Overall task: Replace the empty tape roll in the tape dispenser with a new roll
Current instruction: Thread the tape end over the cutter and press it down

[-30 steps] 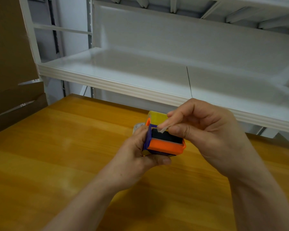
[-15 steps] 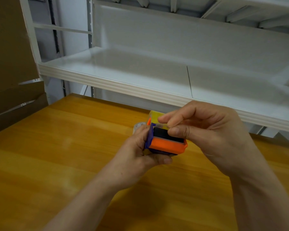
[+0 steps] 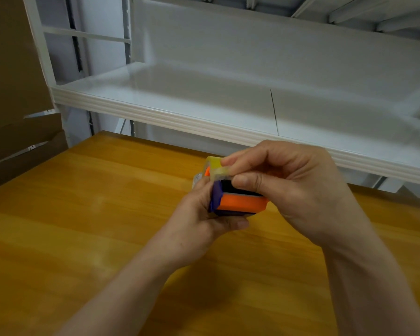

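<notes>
Above the wooden counter [image 3: 83, 214], the left hand [image 3: 199, 226] grips the orange-and-purple tape dispenser [image 3: 238, 202] from below, while the right hand's [image 3: 289, 185] fingers [image 3: 247, 180] pinch the clear tape end [image 3: 222, 171] over its top, just beside the yellowish tape roll [image 3: 214, 162].

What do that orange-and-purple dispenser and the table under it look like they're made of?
Tape dispenser: likely moulded plastic, matte; flat, saturated orange and purple colour. Table: looks like varnished wood; visible grain and soft sheen, though possibly laminate.
</notes>
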A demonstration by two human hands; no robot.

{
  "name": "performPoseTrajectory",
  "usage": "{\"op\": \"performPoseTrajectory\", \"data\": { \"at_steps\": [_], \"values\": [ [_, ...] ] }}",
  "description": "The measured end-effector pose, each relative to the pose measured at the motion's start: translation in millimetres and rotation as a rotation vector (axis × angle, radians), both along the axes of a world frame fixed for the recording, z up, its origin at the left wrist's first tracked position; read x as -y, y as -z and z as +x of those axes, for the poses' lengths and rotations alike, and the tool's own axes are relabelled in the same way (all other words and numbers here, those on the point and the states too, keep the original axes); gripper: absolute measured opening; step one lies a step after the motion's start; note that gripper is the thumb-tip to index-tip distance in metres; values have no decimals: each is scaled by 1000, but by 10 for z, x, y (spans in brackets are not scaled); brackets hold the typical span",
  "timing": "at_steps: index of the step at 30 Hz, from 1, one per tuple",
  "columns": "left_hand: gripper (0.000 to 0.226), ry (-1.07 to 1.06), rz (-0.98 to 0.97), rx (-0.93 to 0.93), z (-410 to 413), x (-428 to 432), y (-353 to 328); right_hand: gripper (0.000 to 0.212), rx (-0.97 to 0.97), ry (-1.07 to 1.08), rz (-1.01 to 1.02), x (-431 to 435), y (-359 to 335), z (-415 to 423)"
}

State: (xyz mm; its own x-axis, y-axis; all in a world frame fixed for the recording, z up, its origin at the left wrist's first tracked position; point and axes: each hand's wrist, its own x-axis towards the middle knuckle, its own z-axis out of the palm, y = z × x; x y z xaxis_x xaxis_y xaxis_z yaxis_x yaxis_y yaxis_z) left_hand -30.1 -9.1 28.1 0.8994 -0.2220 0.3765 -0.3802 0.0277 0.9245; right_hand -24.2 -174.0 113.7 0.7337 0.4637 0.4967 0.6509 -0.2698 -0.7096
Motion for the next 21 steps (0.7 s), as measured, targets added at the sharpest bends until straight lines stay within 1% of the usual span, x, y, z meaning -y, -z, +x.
{"op": "performPoseTrajectory", "data": {
  "at_steps": [5,7,9,13,18,21],
  "values": [
    [37,-5,-64,-31,-23,-8,-31,17,50,13,74,28,-10,22],
    [37,28,-93,-54,-40,-2,-60,15,73,25,66,29,-5,25],
    [37,42,-79,-49,-48,-3,-71,14,98,40,53,33,1,30],
    [36,2,-77,-7,-38,-13,-53,10,199,113,5,61,-2,60],
    [42,-100,-23,69,-23,2,-17,14,177,50,27,88,-20,44],
    [47,-117,-27,72,-46,9,-18,15,172,27,36,95,-36,27]
  ]
}}
